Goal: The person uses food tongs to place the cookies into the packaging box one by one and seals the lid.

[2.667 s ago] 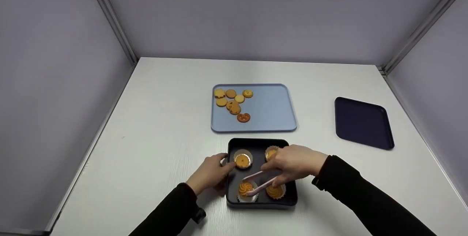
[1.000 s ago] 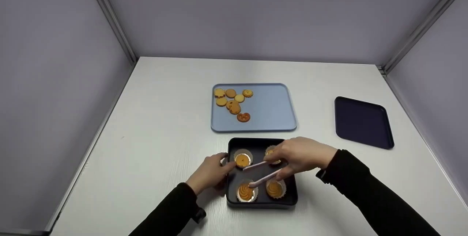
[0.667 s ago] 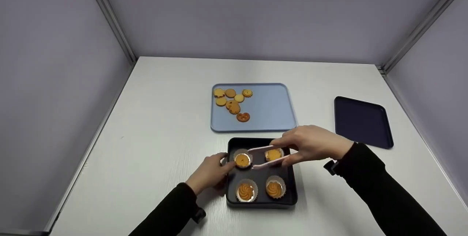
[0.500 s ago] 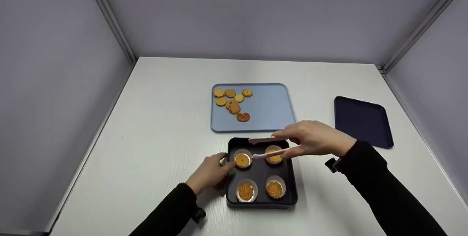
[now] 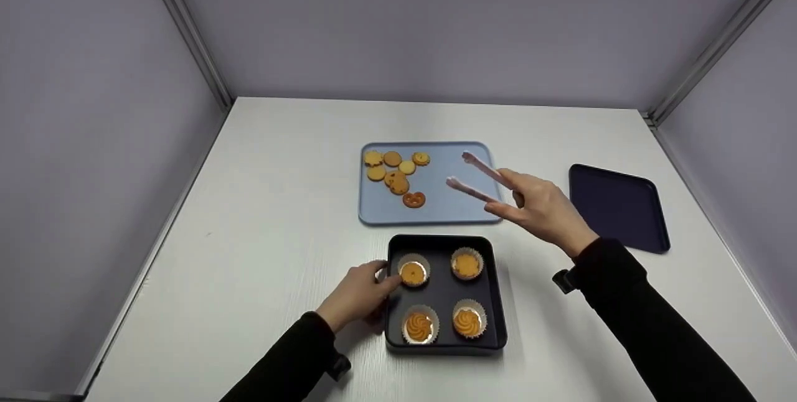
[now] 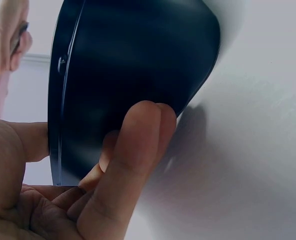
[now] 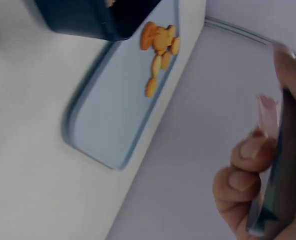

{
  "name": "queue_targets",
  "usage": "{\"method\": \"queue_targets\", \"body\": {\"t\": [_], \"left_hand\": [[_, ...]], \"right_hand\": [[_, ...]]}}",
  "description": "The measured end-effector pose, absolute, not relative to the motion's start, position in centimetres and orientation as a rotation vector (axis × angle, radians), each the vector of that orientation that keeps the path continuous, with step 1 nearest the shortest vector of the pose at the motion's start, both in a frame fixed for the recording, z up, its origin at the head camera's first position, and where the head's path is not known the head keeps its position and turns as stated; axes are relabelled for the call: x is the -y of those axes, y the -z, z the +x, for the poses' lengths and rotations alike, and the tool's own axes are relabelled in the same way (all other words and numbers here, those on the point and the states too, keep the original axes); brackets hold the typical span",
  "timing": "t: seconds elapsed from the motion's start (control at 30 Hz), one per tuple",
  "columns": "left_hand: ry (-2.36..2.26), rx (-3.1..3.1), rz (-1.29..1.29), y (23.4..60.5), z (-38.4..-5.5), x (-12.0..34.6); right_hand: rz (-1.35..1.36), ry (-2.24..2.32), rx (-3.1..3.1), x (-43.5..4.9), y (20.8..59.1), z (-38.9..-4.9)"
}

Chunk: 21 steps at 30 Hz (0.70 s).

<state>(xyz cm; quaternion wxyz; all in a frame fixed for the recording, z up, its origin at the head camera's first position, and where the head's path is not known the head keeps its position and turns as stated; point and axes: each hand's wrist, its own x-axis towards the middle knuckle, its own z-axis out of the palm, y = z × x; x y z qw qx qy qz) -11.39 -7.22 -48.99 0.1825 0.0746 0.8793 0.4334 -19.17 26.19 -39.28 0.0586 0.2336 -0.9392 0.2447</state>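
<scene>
My left hand (image 5: 356,295) grips the left wall of a black square baking pan (image 5: 441,293), thumb over the rim and fingers against the outer side (image 6: 122,70). In the pan sit several paper cups with a cookie in each, among them a flower-shaped cookie (image 5: 467,265), a round cookie (image 5: 412,274) and two swirl cookies, one at front left (image 5: 418,327). My right hand (image 5: 545,206) holds a pair of tongs (image 5: 470,190) with pink arms, raised over the right part of a light blue tray (image 5: 445,209). The tongs' tips stand apart with nothing between them.
Several cookies lie on the left half of the blue tray, including a chocolate-chip cookie (image 5: 398,184) and a pretzel (image 5: 414,200). A dark purple tray (image 5: 619,209) lies on the right of the white table (image 5: 261,203). Grey walls enclose the back and sides.
The tongs let go of the front-left swirl cookie, which stays in its cup. My right hand has lifted them away from the pan, forward over the blue tray. My left hand has stayed put.
</scene>
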Motion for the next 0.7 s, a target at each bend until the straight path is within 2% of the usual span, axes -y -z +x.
{"method": "queue_targets", "body": {"t": [0.33, 0.7], "left_hand": [[-1.205, -2.487, 0.208, 49.1, -11.4, 7.3], [-1.211, -2.485, 0.193, 49.2, -11.4, 7.3]], "right_hand": [[0.187, -0.845, 2.809, -28.1, 42.5, -21.1], [-0.177, -0.846, 2.828, -29.7, 45.5, -22.1]]}}
